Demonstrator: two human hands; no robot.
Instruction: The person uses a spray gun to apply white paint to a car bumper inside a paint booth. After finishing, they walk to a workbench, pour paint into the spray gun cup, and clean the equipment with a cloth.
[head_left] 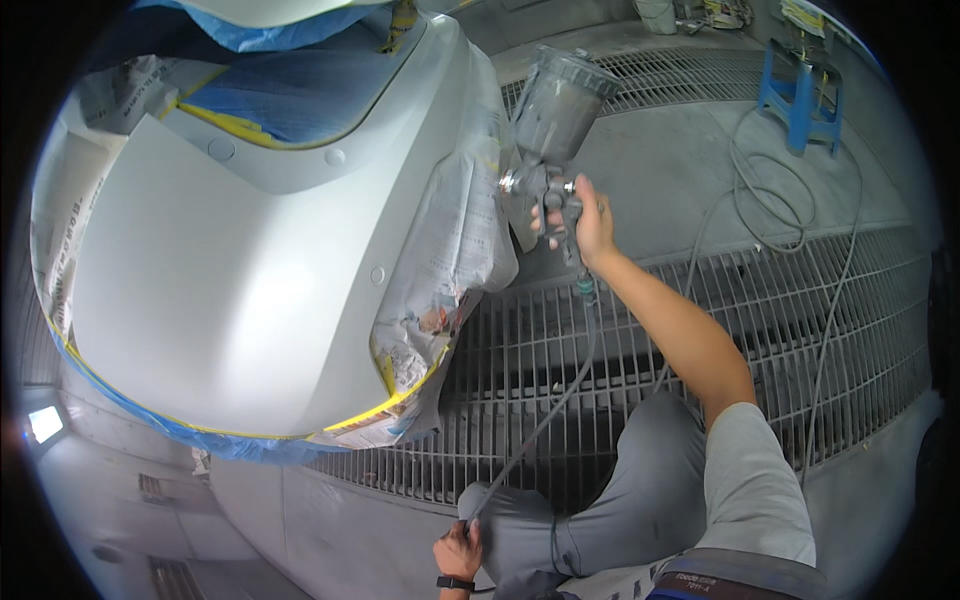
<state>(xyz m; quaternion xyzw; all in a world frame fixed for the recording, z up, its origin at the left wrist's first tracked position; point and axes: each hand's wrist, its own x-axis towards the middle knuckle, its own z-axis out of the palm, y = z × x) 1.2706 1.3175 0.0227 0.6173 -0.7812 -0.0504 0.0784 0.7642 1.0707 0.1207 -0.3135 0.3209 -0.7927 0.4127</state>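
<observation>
A silver vehicle body panel (190, 270), edged with newspaper masking (450, 235), faces a spray gun (552, 188).
Right of the panel, the gun stands with its cup (562, 108) uppermost, nozzle (508, 182) near the paper, though contact is hard to judge; a gray hose (545, 418) trails below. The right hand (596, 225) wraps the gun's handle (571, 232); the left hand (458, 552), with a black wristband (456, 583), clasps the hose lower down.

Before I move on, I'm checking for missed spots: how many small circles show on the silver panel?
3: the left circle below the yellow tape, the middle circle below the blue film, the right circle lower down, beside the newspaper. Others may be hidden.
</observation>
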